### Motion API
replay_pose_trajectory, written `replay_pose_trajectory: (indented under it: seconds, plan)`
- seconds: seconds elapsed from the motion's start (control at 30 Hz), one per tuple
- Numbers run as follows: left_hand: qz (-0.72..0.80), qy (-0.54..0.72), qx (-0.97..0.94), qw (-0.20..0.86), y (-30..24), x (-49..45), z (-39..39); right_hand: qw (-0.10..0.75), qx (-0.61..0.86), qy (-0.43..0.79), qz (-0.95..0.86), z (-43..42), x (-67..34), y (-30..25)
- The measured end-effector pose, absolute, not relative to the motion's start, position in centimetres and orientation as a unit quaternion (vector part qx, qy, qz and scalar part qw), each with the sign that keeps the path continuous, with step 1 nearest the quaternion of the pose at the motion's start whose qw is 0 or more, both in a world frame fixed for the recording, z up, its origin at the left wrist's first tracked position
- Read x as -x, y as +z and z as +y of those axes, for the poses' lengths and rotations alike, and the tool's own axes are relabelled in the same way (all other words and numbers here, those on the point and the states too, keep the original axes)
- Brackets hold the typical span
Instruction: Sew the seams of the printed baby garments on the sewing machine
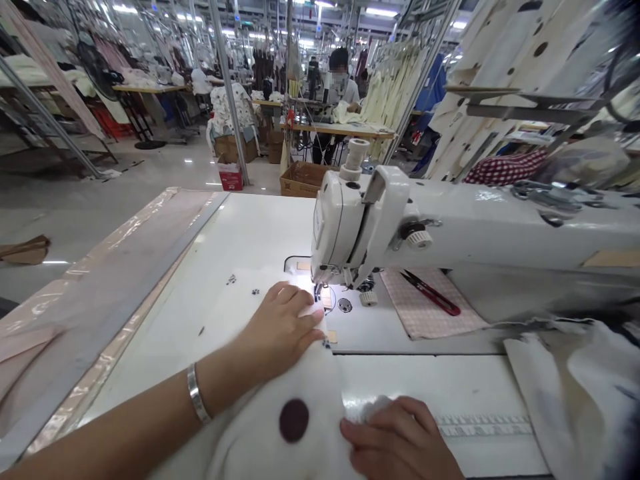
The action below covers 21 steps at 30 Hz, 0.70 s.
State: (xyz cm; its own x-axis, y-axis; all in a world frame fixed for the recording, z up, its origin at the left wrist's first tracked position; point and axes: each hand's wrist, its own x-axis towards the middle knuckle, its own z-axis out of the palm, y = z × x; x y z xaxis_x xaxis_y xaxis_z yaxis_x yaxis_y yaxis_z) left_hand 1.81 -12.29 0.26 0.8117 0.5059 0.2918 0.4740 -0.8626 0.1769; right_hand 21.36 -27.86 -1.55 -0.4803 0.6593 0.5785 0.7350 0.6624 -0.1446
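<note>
White fabric (313,387) w/ dark dot lay under flattened L hand (287,325), indust. sewing mach. (360,223) just ahead-right; R hand (403,440), half-curled, was at fabric's edge, grip unclear.

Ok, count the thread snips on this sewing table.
1: the red-handled snips lie on the pink checked cloth. Others may be hidden under the spotted white fabric.

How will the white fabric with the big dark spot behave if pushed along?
The white fabric is probably floppy: it lies in soft creases below the left hand. It should likely slide fairly easily, since the white tabletop looks smooth and glossy. It may bunch if pushed from one edge, as it looks thin and pliable.
</note>
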Motion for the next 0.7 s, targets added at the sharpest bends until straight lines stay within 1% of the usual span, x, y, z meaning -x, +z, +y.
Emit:
replay_pose_trajectory:
  seconds: [0.1,0.17,0.27,0.33,0.4,0.43,0.5,0.57,0.63,0.67,0.7]
  plan:
    - [0.180,0.171,-0.967,0.055,0.4,-2.1,-10.2,0.326,0.426,-0.021,-0.844,-26.3,-20.8,-0.1]
    - [0.155,0.159,-0.974,0.049,0.8,-2.2,-9.0,0.325,0.440,0.009,-0.837,-25.8,-20.6,0.2]
    - [0.192,0.097,-0.975,0.054,2.3,-2.2,-9.4,0.323,0.453,0.034,-0.830,-25.5,-20.6,-0.1]
    - [0.235,0.028,-0.968,0.082,3.9,-2.1,-11.8,0.326,0.449,0.046,-0.830,-25.5,-20.6,-0.4]
    - [0.258,-0.007,-0.960,0.110,5.3,-2.2,-15.4,0.337,0.446,0.050,-0.828,-25.4,-20.3,-0.2]
    - [0.265,0.003,-0.958,0.113,5.7,-2.3,-17.2,0.348,0.446,0.045,-0.823,-25.3,-20.0,0.2]
    - [0.294,0.074,-0.950,0.071,6.0,-2.4,-20.3,0.389,0.447,0.023,-0.805,-25.0,-19.3,1.2]
    - [0.336,0.188,-0.923,-0.010,5.5,-2.4,-21.8,0.434,0.444,-0.005,-0.784,-24.6,-18.7,2.4]
    - [0.336,0.285,-0.894,-0.081,4.9,-2.1,-21.8,0.455,0.431,-0.015,-0.779,-24.3,-18.4,3.1]
    - [0.317,0.300,-0.894,-0.101,4.7,-1.8,-21.7,0.451,0.422,-0.011,-0.786,-24.3,-18.5,3.1]
    - [0.288,0.284,-0.908,-0.106,4.5,-1.4,-21.6,0.438,0.415,-0.002,-0.797,-24.5,-18.7,2.9]
